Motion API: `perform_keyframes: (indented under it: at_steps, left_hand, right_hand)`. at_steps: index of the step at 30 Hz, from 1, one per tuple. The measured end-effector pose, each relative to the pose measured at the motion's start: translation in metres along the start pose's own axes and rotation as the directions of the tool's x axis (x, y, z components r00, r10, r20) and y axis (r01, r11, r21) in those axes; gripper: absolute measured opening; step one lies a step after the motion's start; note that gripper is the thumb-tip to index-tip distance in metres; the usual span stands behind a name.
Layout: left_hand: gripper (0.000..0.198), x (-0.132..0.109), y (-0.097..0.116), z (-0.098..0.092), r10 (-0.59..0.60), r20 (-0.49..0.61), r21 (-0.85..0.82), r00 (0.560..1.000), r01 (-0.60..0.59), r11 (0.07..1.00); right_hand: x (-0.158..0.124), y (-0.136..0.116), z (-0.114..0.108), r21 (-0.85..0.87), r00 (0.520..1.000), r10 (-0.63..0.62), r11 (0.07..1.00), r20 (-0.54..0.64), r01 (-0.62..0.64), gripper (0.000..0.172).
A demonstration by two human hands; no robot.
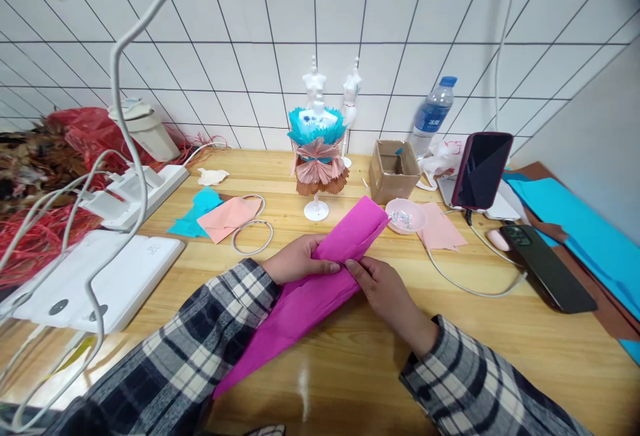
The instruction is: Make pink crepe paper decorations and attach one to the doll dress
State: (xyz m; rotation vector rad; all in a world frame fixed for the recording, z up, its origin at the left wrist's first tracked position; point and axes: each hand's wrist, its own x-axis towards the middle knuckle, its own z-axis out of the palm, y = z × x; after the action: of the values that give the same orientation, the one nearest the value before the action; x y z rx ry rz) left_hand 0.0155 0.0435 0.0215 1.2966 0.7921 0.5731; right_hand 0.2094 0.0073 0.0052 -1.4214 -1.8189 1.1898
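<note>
The left fingers (327,267) and right fingers (361,273) pinch the magenta paper (310,303) between them, thumb tips close together across it. Its upper end juts beyond them; the longer part runs back beside the left sleeve (220,329). The step in hand looks like folding or gathering; the next move calls for keeping the layers even. Past the fingers, on the desk (360,369), stand the dress form (320,135) and, rightward, the bowl (421,213).
</note>
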Motion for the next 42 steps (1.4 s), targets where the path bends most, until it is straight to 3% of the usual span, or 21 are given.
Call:
perform_keyframes:
  at_steps: [9, 22, 29, 42]
  left_hand:
    - [0.034, -0.002, 0.002, 0.0, 0.005, -0.018, 0.02, 1.0, -0.005, 1.0]
    - [0.033, -0.002, 0.001, -0.002, -0.033, -0.024, -0.091, 0.999, 0.031, 0.995]
    - [0.035, -0.004, 0.003, -0.001, -0.02, 0.006, -0.156, 1.0, 0.021, 0.988]
    - [0.032, -0.002, 0.001, 0.001, 0.004, 0.012, 0.041, 1.0, -0.004, 0.999]
  right_hand:
    - [0.0, 0.003, 0.0, -0.083, 0.998, -0.01, 0.997, -0.054, 0.005, 0.049]
    - [-0.004, 0.003, -0.01, -0.112, 0.994, -0.076, 0.99, 0.083, 0.085, 0.043]
    - [-0.004, 0.005, -0.01, -0.208, 0.995, -0.094, 0.973, 0.041, 0.101, 0.043]
    - [-0.005, 0.002, -0.004, -0.258, 0.994, -0.096, 0.96, 0.061, 0.108, 0.039]
